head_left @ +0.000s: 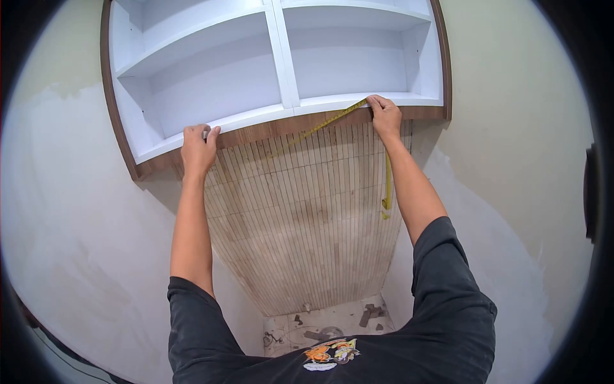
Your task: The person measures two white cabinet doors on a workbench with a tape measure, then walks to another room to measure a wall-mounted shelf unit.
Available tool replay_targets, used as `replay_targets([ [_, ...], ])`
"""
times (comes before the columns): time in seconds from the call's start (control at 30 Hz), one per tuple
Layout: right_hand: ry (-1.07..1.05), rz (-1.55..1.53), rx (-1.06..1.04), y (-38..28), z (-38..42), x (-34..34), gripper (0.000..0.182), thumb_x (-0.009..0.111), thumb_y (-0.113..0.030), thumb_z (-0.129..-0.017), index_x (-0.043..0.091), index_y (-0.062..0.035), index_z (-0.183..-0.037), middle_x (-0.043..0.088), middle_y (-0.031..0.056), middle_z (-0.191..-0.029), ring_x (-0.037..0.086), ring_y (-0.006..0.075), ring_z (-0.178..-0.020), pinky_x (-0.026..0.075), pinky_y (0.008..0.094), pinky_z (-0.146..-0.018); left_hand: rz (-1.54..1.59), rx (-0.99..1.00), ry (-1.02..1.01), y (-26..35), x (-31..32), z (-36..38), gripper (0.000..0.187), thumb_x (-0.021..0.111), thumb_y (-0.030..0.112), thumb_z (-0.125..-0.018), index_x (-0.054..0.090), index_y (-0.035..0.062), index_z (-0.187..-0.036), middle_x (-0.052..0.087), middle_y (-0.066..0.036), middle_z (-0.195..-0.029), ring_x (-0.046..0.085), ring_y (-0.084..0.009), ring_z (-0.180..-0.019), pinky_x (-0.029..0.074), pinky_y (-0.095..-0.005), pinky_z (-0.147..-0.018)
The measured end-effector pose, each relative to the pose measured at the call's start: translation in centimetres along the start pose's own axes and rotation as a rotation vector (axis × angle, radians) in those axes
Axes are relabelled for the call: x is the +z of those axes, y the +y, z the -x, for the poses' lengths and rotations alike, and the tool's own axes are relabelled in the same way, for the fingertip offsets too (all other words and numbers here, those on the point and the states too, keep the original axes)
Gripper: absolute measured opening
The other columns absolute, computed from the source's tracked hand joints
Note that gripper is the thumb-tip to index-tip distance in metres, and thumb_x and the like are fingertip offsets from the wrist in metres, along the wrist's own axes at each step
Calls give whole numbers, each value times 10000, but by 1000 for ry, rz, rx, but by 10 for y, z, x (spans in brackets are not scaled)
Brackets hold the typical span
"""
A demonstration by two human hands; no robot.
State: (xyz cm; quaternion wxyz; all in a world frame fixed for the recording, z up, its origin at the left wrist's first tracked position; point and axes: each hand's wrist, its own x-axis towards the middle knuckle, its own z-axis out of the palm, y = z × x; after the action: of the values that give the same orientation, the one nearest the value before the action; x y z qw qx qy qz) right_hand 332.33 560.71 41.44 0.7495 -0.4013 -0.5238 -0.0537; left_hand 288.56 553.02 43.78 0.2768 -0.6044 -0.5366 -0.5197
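Observation:
A yellow measuring tape [329, 120] runs slantwise in front of the brown lower edge [246, 133] of a white wall cabinet [211, 70]. My right hand [385, 119] pinches the tape at the cabinet's bottom right, and a loose length of it [387, 176] hangs below with a curled end. At the bottom left my left hand [199, 153] is closed against the cabinet's white front edge. Something small and greyish shows between its thumb and fingers, too little to name. Toward the left hand the tape thins out and is hard to follow.
Narrow vertical wood-toned strips [300, 217] cover the wall under the cabinet. Tools and scraps [371, 313] lie on the floor far below. Patchy plastered walls [505, 211] stand on both sides, with a dark object [591, 192] at the far right.

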Motion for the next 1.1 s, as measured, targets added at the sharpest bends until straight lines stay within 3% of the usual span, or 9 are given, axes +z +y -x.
replay_targets([
  [0.13,-20,25,-34,-4,0,2,252,664,-313,-883,737,-102,-1000,701,98,-952,664,236,-890,500,328,-809,161,341,37,26,1,38,273,687,287,-865,680,36,-974,625,-134,-940,613,-295,-904,486,-388,-801],
  [0.27,-144,33,-97,-28,8,-9,250,643,-305,-893,736,-94,-990,695,95,-955,652,242,-865,498,338,-791,301,195,-463,59,23,85,379,695,335,-860,664,20,-1069,647,-147,-1067,617,-299,-990,484,-393,-867],
  [0.4,-308,202,-228,-76,16,-21,231,627,-284,-900,735,-92,-970,683,92,-957,634,267,-834,493,363,-761,581,-59,-901,87,70,137,801,697,483,-825,396,45,-1424,444,-184,-1431,398,-320,-1351,380,-445,-1082],
  [0.47,-383,301,-320,-100,18,-15,226,619,-280,-906,734,-93,-961,678,92,-960,631,272,-835,492,374,-758,678,-81,-1012,107,91,160,902,713,464,-817,267,42,-1478,363,-197,-1481,317,-323,-1399,348,-476,-1105],
  [0.67,-469,364,-401,-137,10,-11,237,612,-289,-910,731,-94,-973,688,100,-953,645,279,-854,503,382,-770,1073,-76,-1052,168,96,181,979,744,436,-801,179,43,-1497,347,-271,-1461,297,-374,-1397,333,-496,-1113],
  [0.87,-459,457,-305,-151,-19,-32,313,597,-355,-915,726,-85,-1006,703,135,-980,656,291,-912,503,394,-803,1142,-65,-979,172,109,193,700,693,285,-883,341,9,-1422,525,-207,-1285,512,-334,-1220,440,-409,-1014],
  [0.97,-415,540,-322,-141,-45,-45,335,581,-365,-919,718,-78,-1026,700,146,-979,653,303,-915,498,400,-810,1194,-185,-1017,161,93,196,569,677,208,-896,426,-15,-1356,568,-172,-1183,582,-271,-1060,485,-351,-898],
  [1.07,-412,538,-174,-141,-58,-64,356,572,-362,-922,706,-52,-1037,694,149,-913,641,293,-852,485,392,-782,835,-50,-803,130,89,202,558,716,195,-851,475,-1,-1314,540,-177,-1226,544,-284,-1092,448,-380,-906],
  [1.1,-423,515,-117,-139,-62,-70,360,575,-360,-922,704,-44,-1035,692,148,-891,638,285,-831,482,389,-772,667,40,-569,124,81,201,585,722,195,-837,461,9,-1327,507,-182,-1264,505,-298,-1140,415,-400,-937],
])
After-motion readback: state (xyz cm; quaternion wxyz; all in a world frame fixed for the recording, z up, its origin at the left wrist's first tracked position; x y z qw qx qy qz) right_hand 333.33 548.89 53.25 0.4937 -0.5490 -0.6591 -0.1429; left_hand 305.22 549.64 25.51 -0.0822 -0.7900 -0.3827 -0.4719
